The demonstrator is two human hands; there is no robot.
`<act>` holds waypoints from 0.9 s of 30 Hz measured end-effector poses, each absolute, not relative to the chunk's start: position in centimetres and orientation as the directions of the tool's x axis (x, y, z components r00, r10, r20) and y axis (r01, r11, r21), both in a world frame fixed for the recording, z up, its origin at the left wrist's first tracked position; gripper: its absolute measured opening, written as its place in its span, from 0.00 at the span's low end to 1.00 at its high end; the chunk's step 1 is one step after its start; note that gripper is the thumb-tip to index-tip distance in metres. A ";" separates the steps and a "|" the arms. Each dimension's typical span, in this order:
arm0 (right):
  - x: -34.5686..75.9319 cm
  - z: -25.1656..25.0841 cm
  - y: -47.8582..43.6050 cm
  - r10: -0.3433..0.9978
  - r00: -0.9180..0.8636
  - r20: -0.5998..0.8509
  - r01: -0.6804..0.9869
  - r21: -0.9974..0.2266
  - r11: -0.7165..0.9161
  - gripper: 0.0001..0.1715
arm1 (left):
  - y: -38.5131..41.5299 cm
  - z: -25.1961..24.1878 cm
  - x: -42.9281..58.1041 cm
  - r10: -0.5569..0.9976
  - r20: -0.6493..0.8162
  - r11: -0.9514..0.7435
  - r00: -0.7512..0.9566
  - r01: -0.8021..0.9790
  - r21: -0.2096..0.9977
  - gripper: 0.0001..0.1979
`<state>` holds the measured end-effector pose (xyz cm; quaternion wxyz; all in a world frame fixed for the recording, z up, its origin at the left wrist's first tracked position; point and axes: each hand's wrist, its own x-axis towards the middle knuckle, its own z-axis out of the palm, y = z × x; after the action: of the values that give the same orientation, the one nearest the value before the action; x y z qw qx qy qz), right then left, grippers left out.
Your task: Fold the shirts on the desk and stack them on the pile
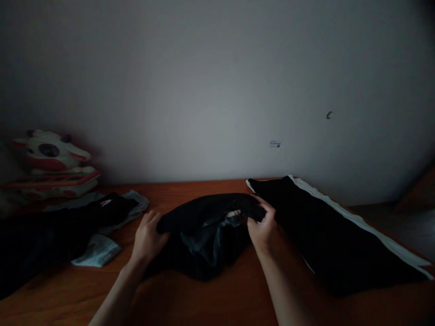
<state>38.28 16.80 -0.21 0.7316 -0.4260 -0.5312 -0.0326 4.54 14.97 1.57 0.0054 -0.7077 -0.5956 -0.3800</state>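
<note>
On the table (217,299) — both hands, left hand (147,237) and right hand (262,226), apparently pinch the dark garment (207,231).

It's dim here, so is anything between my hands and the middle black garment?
Nothing visible. The left hand and right hand both touch the black garment, one at each end.

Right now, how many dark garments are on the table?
3. A bunched garment in the middle, gripped by left hand and right hand; a white-striped garment on the right; a dark heap on the left, which may hide more.
</note>
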 end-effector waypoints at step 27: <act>39.1 -1.3 11.3 0.965 0.006 0.264 0.508 -0.832 0.224 0.19 | 9.7 -1.1 3.1 0.979 0.193 -0.089 -0.061 0.728 0.680 0.19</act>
<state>39.09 11.31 -1.28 0.4306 -0.5635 -0.6533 0.2650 3.13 9.73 -1.13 -0.1890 -0.6588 -0.6479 -0.3325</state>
